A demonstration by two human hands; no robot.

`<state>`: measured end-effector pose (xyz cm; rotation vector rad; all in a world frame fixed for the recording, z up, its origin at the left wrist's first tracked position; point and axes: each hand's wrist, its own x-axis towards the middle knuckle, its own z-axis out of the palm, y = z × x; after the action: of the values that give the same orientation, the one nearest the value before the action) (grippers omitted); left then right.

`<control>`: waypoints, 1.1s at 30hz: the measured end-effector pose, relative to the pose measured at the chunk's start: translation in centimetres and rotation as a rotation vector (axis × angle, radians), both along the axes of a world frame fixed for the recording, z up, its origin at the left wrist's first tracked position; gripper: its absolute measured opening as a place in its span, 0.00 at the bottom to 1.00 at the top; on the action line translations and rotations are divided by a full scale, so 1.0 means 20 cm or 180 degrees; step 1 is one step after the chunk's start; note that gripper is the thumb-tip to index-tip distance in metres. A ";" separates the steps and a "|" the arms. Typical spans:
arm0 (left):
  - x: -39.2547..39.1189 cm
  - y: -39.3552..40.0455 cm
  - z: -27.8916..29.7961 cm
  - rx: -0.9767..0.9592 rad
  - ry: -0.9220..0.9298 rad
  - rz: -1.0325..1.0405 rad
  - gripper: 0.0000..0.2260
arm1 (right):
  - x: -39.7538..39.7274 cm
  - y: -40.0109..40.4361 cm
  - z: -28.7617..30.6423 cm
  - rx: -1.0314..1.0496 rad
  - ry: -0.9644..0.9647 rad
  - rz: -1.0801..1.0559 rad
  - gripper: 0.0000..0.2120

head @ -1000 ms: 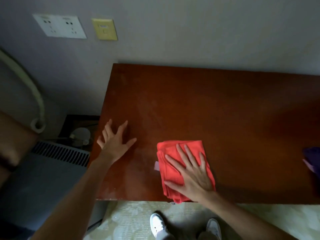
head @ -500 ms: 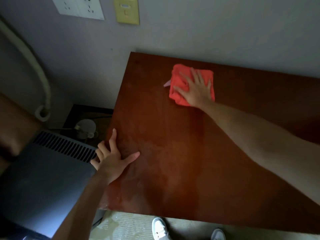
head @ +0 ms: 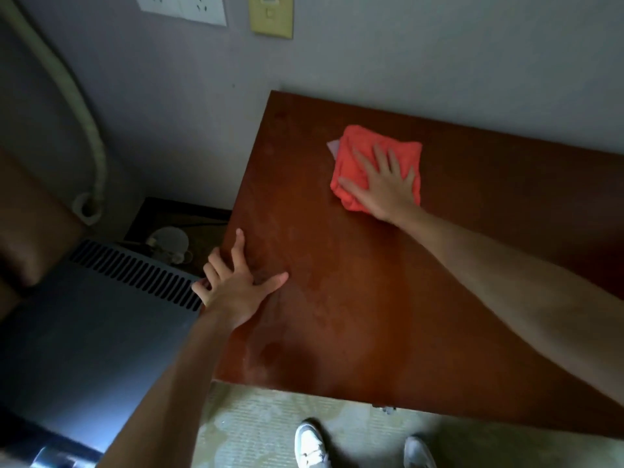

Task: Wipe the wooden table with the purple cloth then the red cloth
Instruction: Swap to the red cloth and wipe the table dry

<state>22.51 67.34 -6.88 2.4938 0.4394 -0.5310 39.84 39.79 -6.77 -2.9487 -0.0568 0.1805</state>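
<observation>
A folded red cloth (head: 358, 153) lies on the far left part of the dark wooden table (head: 388, 298), a small pale tag poking out at its left edge. My right hand (head: 383, 184) presses flat on the cloth, fingers spread, arm stretched across the tabletop. My left hand (head: 236, 285) rests flat on the table's left edge, fingers apart, holding nothing. The purple cloth is out of view.
A grey wall with sockets (head: 182, 8) and a yellow switch plate (head: 271, 15) stands behind the table. Left of the table sit a dark vented appliance (head: 101, 315), a low stand with a glass jar (head: 169, 241) and a pale hose (head: 81, 123). My shoes (head: 310, 444) are on pale carpet.
My right hand slid the red cloth from the near edge to the far left part of the table, then slightly back toward me. My left hand stayed on the left edge.
</observation>
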 end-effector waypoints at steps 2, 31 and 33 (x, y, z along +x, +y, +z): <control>-0.01 0.00 0.02 -0.0038 -0.0001 0.0022 0.48 | -0.41 0.10 -0.01 -0.0039 -0.0036 0.0296 0.46; -0.05 -0.02 0.04 -0.0453 -0.0454 0.0733 0.37 | 0.42 0.56 -0.04 0.0084 -0.0223 0.0795 0.40; -0.04 -0.02 0.04 -0.0464 -0.0366 0.0716 0.37 | 0.66 0.61 -0.04 0.0177 -0.0177 0.0602 0.39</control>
<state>21.69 66.86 -6.07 2.2849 0.6043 -0.3166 53.10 51.97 -7.55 -2.8902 -0.3431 0.1206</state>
